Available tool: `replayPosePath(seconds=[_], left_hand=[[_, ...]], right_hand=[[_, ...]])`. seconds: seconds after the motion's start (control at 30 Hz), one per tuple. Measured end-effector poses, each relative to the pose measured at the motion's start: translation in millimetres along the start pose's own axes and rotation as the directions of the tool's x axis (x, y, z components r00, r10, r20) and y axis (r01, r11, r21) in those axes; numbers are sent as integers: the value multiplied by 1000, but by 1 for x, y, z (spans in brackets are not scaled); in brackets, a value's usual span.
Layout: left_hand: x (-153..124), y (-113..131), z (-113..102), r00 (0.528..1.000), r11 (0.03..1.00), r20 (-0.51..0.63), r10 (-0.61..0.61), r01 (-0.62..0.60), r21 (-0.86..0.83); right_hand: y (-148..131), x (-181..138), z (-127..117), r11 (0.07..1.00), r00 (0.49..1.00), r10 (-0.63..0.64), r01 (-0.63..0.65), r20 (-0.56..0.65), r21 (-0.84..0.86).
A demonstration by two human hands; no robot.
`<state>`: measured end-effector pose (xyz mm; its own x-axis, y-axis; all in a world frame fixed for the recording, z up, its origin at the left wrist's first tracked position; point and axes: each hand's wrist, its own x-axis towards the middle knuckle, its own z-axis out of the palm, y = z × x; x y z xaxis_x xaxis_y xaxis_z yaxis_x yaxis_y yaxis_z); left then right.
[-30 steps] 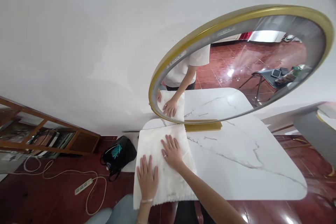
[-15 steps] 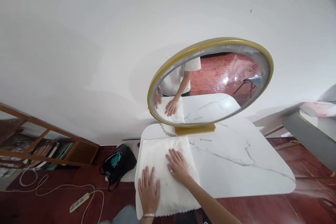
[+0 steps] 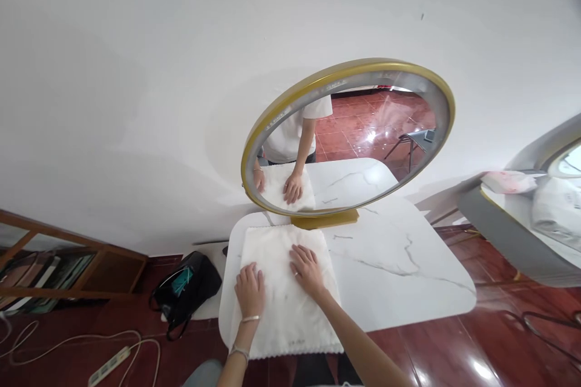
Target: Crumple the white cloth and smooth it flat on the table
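Note:
A white cloth with a scalloped edge (image 3: 285, 314) lies spread over the left part of the white marbled table (image 3: 390, 290). Its near edge reaches the front of the table. My left hand (image 3: 249, 291) rests palm down at the cloth's left side, fingers stretched forward. On the right half of the cloth lies my right hand (image 3: 307, 269), also flat with its fingers extended and a ring on one finger. Neither hand grips anything. Behind the cloth stands a round gold-framed mirror (image 3: 349, 133) on a gold base (image 3: 324, 219), reflecting both hands.
A black bag (image 3: 193, 287) sits left of the table. On the red tiled floor lie a power strip (image 3: 109, 367) and its cable. A wooden shelf (image 3: 113, 269) with books stands far left. To the right is another table (image 3: 499, 236) with white cloths on it.
My left hand has slid forward along the cloth's left side. My right hand stays on the right half. The view has shifted right, showing more of the other table.

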<state>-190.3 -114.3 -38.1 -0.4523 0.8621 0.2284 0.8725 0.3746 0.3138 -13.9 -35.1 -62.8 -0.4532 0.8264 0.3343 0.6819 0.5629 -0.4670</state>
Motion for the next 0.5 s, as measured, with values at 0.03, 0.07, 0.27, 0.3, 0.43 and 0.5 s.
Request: replayPosePath(seconds=[0.03,0.07,0.27,0.3,0.43,0.5], left_hand=[[-6,4,2,1000,1000,-5,8,-8,-25],[-13,7,4,1000,999,-13,19,-19,-51],[-39,24,15,999,986,-9,42,-43,-163],[-34,26,16,999,985,-7,35,-36,-166],[4,33,13,996,985,84,19,-5,-171],[21,36,11,985,982,173,-12,44,-185]], right_hand=[[3,-8,-5,1000,1000,10,-10,-6,10],[8,-17,-10,1000,1000,16,-16,-7,25],[46,-48,-37,988,978,127,-110,-164,107],[53,-49,-38,985,964,158,-141,-213,95],[72,-40,-34,976,940,211,-216,-267,11],[76,-33,-30,968,936,241,-251,-256,-8]])
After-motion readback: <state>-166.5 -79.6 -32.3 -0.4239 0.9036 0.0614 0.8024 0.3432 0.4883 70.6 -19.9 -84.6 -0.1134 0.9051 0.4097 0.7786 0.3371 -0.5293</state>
